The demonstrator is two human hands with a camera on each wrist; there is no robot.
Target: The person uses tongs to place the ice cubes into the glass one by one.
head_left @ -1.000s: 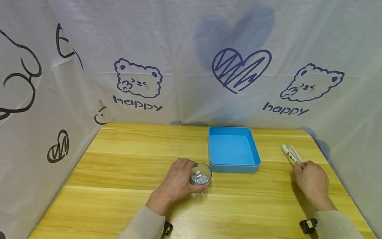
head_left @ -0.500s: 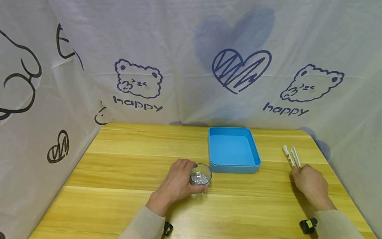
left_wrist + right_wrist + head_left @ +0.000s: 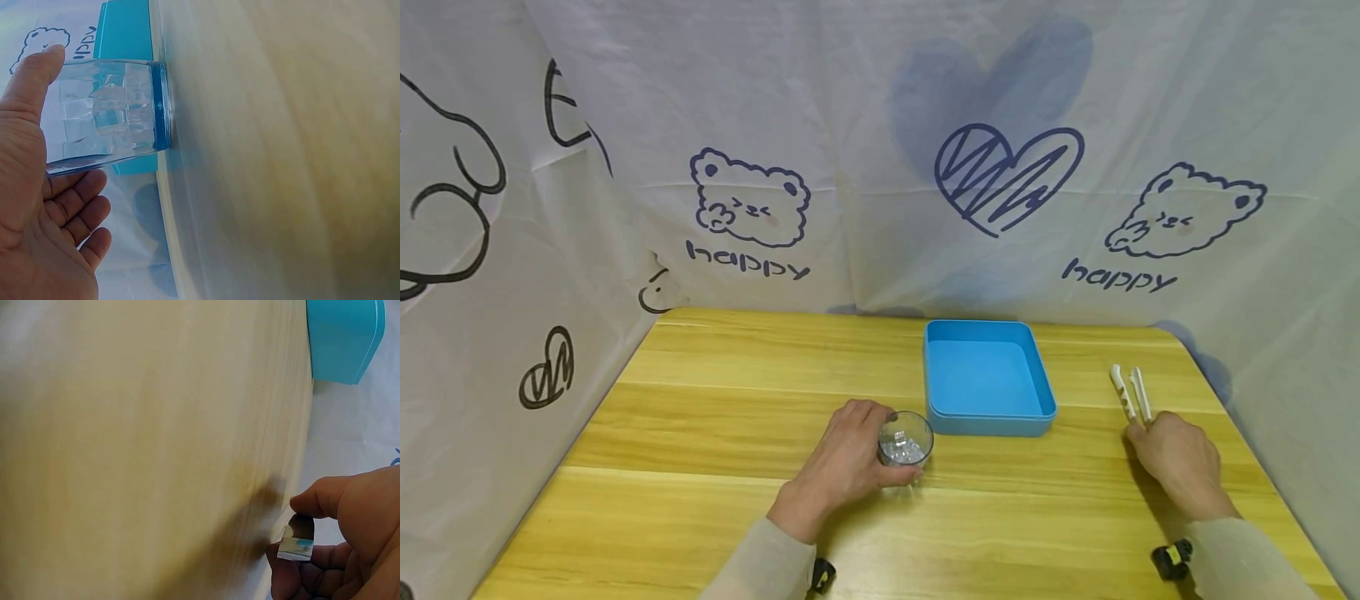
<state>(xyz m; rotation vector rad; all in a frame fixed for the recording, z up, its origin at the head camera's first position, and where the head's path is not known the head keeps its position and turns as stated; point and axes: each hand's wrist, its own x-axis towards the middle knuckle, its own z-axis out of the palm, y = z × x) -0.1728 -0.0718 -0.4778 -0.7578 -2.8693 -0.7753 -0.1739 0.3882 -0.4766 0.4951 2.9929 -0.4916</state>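
Observation:
A clear drinking glass stands upright on the table, with several clear, ice-like cubes inside. My left hand holds it from the left, thumb and fingers around its side. Over on the right, my right hand grips a pair of tongs near their back end, pale arms pointing away from me and tips spread apart. Nothing shows between the tips. In the right wrist view, the shiny metal bend of the tongs sits between thumb and fingers, while the tips are hidden.
A blue square box, open at the top, stands between the glass and the tongs, a little farther back. The wooden table meets a white printed cloth behind and at both sides.
The tongs' tips have spread apart and the tongs have turned to point more straight ahead. My right hand has shifted slightly left. The left hand and glass have stayed put.

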